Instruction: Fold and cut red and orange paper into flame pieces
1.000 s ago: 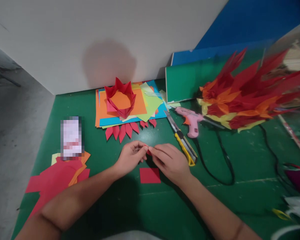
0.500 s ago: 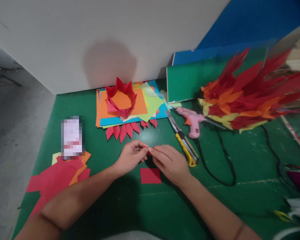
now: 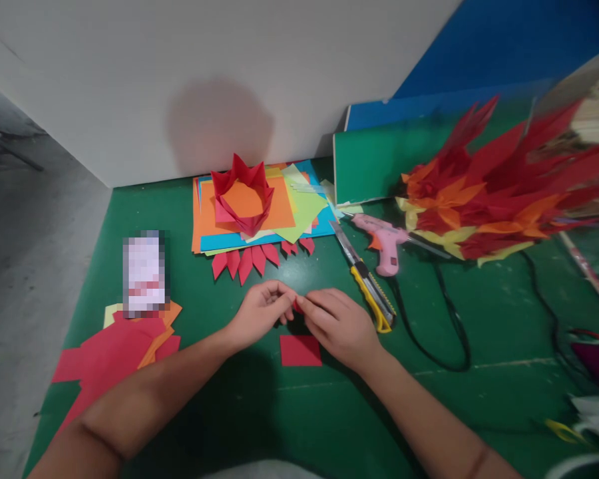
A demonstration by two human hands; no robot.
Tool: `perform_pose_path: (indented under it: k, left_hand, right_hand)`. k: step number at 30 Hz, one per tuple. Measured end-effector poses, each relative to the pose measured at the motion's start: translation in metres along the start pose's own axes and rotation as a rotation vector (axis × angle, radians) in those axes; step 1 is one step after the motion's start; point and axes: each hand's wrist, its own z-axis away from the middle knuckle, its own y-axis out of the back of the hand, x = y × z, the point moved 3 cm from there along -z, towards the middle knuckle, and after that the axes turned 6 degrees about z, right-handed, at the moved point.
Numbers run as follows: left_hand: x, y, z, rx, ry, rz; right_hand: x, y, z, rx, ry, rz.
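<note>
Between the fingertips of my left hand [image 3: 267, 307] and my right hand [image 3: 340, 324] is a small piece of red paper [image 3: 297, 305], mostly hidden by the fingers. Both hands are closed in a pinch on it, just above the table. Below them a red paper rectangle [image 3: 301, 350] lies flat. Beyond my left hand, several folded red paper petals [image 3: 251, 263] are lined up in front of a stack of coloured paper. A ring of folded red paper [image 3: 219, 209] rests on that stack's orange sheet [image 3: 282, 199].
A yellow utility knife [image 3: 363, 276] and a pink glue gun [image 3: 388, 256] with its black cord lie to the right. A red, orange and yellow paper arrangement [image 3: 499, 179] stands at the back right. Red paper sheets [image 3: 122, 346] and a blurred-out rectangular object [image 3: 146, 273] are on the left.
Both hands stay in nearly the same place. The fingertips have shifted slightly around the small red paper piece.
</note>
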Motion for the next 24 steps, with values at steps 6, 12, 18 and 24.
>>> perform_pose_path:
  k: [6,12,18,24]
  left_hand:
    - [-0.0043,-0.0006,-0.002,-0.005,-0.022,-0.024]
    - [-0.0045,-0.0003,-0.002,-0.017,-0.048,0.007]
    - [0.0003,-0.0011,-0.001,-0.066,-0.035,0.072]
    - [-0.002,-0.001,-0.0012,-0.041,-0.072,0.087]
  right_hand:
    - [0.0016,0.0005,0.0012,0.032,-0.041,-0.128]
    - [0.0022,-0.0007,0.0005,0.074,-0.054,-0.143]
    - [0.0034,-0.001,0.0005,0.111,-0.084,-0.161]
    - [0.0028,0.0001,0.0007,0.135,-0.088,-0.165]
